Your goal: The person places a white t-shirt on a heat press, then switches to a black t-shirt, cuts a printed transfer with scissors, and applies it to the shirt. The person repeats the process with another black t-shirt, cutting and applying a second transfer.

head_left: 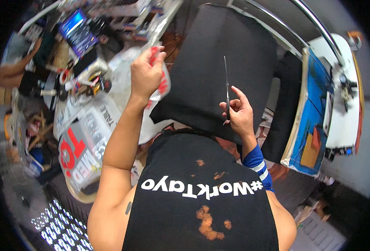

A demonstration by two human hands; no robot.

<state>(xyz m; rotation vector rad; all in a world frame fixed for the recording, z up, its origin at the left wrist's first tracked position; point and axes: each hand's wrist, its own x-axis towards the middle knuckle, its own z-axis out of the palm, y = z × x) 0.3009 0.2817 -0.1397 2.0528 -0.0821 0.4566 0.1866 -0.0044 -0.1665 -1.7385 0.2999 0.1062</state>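
My left hand (147,75) is closed on the edge of a clear plastic bag (164,83) with red print, lifted over the left side of a black cloth (218,46). To the right, my right hand (240,115) holds a pair of scissors (226,79). Their thin blades point away from me, and the dark handle sits in my fingers, with the index finger stretched out. The scissors are apart from the bag. The black cloth spreads out in front of me, beneath and beyond my right hand.
A white table with more plastic packaging (78,154) and small tools stands at my left. Behind it is a lit screen (77,31). Someone's bare limb (13,74) shows at the far left. A blue panel (308,113), a metal rail (322,29) and a white tabletop (346,117) flank the right.
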